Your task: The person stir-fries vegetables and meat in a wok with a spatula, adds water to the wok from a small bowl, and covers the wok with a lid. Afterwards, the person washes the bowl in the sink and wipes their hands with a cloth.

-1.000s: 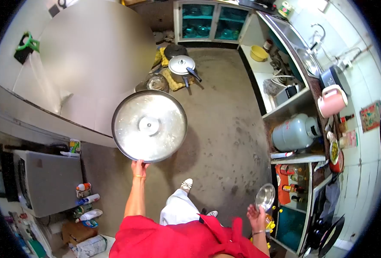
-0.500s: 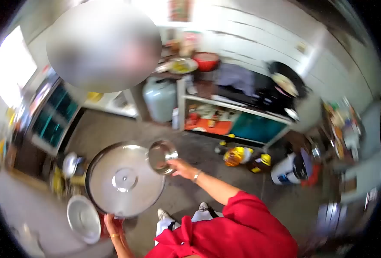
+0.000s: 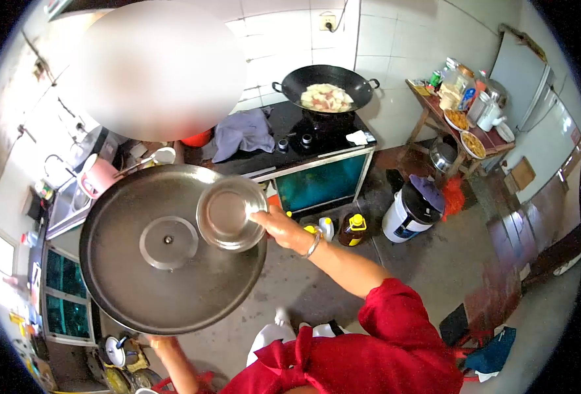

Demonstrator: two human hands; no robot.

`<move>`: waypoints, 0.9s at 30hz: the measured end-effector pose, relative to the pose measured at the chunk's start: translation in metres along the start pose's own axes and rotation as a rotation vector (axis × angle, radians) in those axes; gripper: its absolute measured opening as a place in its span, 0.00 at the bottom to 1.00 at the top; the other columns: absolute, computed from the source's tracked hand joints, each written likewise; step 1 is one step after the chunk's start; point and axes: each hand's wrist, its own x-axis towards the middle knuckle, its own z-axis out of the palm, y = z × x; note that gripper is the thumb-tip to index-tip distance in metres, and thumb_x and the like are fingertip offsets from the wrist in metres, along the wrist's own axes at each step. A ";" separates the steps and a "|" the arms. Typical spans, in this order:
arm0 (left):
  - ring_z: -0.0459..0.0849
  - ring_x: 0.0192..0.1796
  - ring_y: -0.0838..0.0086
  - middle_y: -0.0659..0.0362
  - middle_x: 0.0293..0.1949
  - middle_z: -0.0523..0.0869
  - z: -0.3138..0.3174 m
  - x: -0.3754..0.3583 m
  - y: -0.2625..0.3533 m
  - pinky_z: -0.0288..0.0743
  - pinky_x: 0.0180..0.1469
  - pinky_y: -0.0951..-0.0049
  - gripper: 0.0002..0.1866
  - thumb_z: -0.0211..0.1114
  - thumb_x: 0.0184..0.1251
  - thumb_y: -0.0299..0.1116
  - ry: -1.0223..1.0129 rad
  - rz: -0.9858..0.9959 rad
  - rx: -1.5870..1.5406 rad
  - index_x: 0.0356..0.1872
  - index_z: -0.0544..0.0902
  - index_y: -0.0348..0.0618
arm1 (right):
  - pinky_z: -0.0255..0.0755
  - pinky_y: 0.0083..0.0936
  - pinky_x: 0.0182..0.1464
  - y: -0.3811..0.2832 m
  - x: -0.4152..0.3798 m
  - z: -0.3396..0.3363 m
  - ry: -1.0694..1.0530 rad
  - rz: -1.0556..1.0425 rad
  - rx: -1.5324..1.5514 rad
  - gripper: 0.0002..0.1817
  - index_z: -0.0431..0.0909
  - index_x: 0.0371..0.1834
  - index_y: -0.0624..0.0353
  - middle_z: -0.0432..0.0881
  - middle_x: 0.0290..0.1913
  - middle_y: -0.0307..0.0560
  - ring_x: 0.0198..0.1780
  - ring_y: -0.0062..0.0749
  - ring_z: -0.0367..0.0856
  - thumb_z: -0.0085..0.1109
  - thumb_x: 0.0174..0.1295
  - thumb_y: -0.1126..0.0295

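My right hand (image 3: 285, 230) grips the rim of a shiny metal bowl (image 3: 230, 215), thumb on the near edge. The bowl is tilted so that its inside faces me, and it overlaps the right part of a big round wok lid (image 3: 133, 282). The lid's underside is turned up, with a ring and a small screw at its centre. At the lid's near edge my left hand (image 3: 160, 343) holds the rim from below, most of its fingers hidden by the lid. Beyond both, a black wok (image 3: 297, 84) with pale food pieces (image 3: 327, 98) stands on the stove (image 3: 330, 136).
A grey cloth (image 3: 243, 134) lies on the counter left of the wok. Bottles with yellow caps (image 3: 353, 230) and a white bucket (image 3: 405, 213) stand on the floor (image 3: 349, 289). A wooden side table (image 3: 428, 98) bears dishes and jars. A blurred-out area covers the upper left.
My view has swung toward the stove and wok. The lid and bowl now appear larger and higher, still in my hands, and the lid hides more of the room behind it.
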 end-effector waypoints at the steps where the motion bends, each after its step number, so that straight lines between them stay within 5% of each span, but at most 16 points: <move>1: 0.72 0.47 0.64 0.55 0.47 0.74 0.012 0.014 -0.010 0.68 0.49 0.66 0.20 0.47 0.61 0.41 -0.050 -0.027 0.000 0.50 0.68 0.39 | 0.64 0.19 0.34 -0.008 0.005 -0.007 0.029 0.053 0.022 0.14 0.70 0.39 0.64 0.69 0.35 0.39 0.34 0.18 0.65 0.49 0.55 0.65; 2: 0.72 0.47 0.65 0.55 0.47 0.74 0.023 0.027 -0.022 0.68 0.49 0.66 0.20 0.47 0.61 0.41 -0.092 -0.052 -0.004 0.50 0.68 0.39 | 0.65 0.19 0.36 -0.019 0.008 -0.010 0.059 0.099 0.043 0.14 0.70 0.39 0.64 0.70 0.35 0.39 0.36 0.19 0.66 0.49 0.55 0.66; 4: 0.72 0.47 0.65 0.55 0.46 0.74 0.042 0.051 -0.048 0.68 0.48 0.67 0.19 0.47 0.61 0.40 -0.153 -0.108 -0.013 0.50 0.68 0.39 | 0.63 0.15 0.23 -0.044 0.004 -0.015 0.128 0.175 0.059 0.10 0.73 0.33 0.59 0.72 0.25 0.32 0.25 0.15 0.69 0.51 0.54 0.64; 5: 0.72 0.46 0.66 0.55 0.46 0.74 0.050 0.062 -0.061 0.68 0.48 0.68 0.19 0.47 0.61 0.40 -0.182 -0.135 -0.019 0.50 0.68 0.39 | 0.61 0.14 0.20 -0.024 0.015 -0.031 0.157 0.050 0.040 0.11 0.73 0.31 0.58 0.71 0.24 0.32 0.23 0.15 0.68 0.53 0.53 0.62; 8: 0.72 0.45 0.67 0.56 0.45 0.74 0.073 0.098 -0.101 0.68 0.46 0.69 0.18 0.47 0.61 0.39 -0.239 -0.229 -0.021 0.50 0.68 0.40 | 0.62 0.14 0.21 -0.040 0.017 -0.057 0.181 0.183 -0.089 0.11 0.73 0.30 0.58 0.71 0.23 0.32 0.24 0.16 0.69 0.53 0.52 0.61; 10: 0.72 0.45 0.68 0.56 0.45 0.74 0.091 0.122 -0.125 0.68 0.46 0.70 0.18 0.46 0.62 0.38 -0.275 -0.288 -0.025 0.50 0.68 0.40 | 0.67 0.18 0.17 -0.040 0.030 -0.066 0.404 0.197 -0.077 0.11 0.73 0.28 0.63 0.74 0.22 0.38 0.20 0.21 0.72 0.50 0.53 0.64; 12: 0.72 0.44 0.69 0.56 0.45 0.74 0.116 0.146 -0.147 0.68 0.45 0.71 0.17 0.46 0.62 0.37 -0.319 -0.331 -0.024 0.49 0.68 0.40 | 0.70 0.21 0.22 -0.036 0.043 -0.104 0.209 0.263 0.124 0.13 0.73 0.31 0.60 0.74 0.27 0.38 0.26 0.22 0.74 0.51 0.53 0.60; 14: 0.73 0.44 0.70 0.57 0.44 0.74 0.142 0.168 -0.165 0.69 0.44 0.72 0.17 0.46 0.62 0.36 -0.363 -0.358 -0.017 0.49 0.68 0.40 | 0.71 0.39 0.38 -0.039 0.047 -0.139 0.275 0.236 0.177 0.14 0.71 0.38 0.53 0.71 0.39 0.40 0.42 0.25 0.72 0.51 0.53 0.57; 18: 0.73 0.42 0.72 0.57 0.44 0.75 0.214 0.213 -0.190 0.69 0.42 0.74 0.16 0.45 0.62 0.35 -0.460 -0.348 0.020 0.49 0.69 0.40 | 0.71 0.45 0.44 -0.036 0.003 -0.216 0.397 0.002 0.521 0.14 0.70 0.39 0.61 0.72 0.45 0.45 0.46 0.34 0.72 0.57 0.50 0.67; 20: 0.73 0.42 0.73 0.58 0.43 0.75 0.266 0.243 -0.200 0.69 0.41 0.75 0.16 0.45 0.63 0.34 -0.531 -0.305 0.029 0.49 0.69 0.40 | 0.71 0.47 0.43 -0.023 -0.038 -0.253 0.524 0.023 -0.032 0.17 0.70 0.40 0.63 0.71 0.48 0.49 0.49 0.37 0.70 0.60 0.45 0.73; 22: 0.73 0.41 0.74 0.58 0.43 0.75 0.322 0.273 -0.215 0.69 0.41 0.76 0.15 0.45 0.63 0.33 -0.603 -0.251 0.047 0.49 0.69 0.40 | 0.72 0.46 0.40 -0.036 -0.075 -0.258 0.750 0.066 -0.098 0.22 0.69 0.41 0.66 0.70 0.46 0.51 0.49 0.40 0.70 0.63 0.38 0.78; 24: 0.73 0.41 0.75 0.58 0.43 0.75 0.381 0.304 -0.237 0.69 0.40 0.77 0.15 0.45 0.63 0.33 -0.668 -0.196 0.076 0.49 0.69 0.40 | 0.70 0.48 0.42 -0.001 -0.125 -0.307 0.659 0.218 -0.750 0.23 0.65 0.44 0.68 0.68 0.46 0.54 0.49 0.45 0.69 0.60 0.45 0.72; 26: 0.73 0.40 0.76 0.58 0.42 0.75 0.438 0.329 -0.267 0.70 0.39 0.77 0.15 0.44 0.63 0.32 -0.716 -0.148 0.109 0.49 0.69 0.40 | 0.68 0.49 0.44 0.076 -0.181 -0.376 0.807 0.226 -0.235 0.22 0.63 0.46 0.67 0.66 0.48 0.55 0.47 0.47 0.70 0.53 0.51 0.65; 27: 0.73 0.40 0.76 0.59 0.42 0.75 0.470 0.342 -0.285 0.70 0.38 0.78 0.15 0.44 0.63 0.31 -0.745 -0.117 0.126 0.49 0.69 0.40 | 0.67 0.49 0.44 0.060 -0.184 -0.376 0.911 0.280 -0.035 0.22 0.62 0.47 0.67 0.66 0.49 0.54 0.46 0.46 0.71 0.49 0.53 0.63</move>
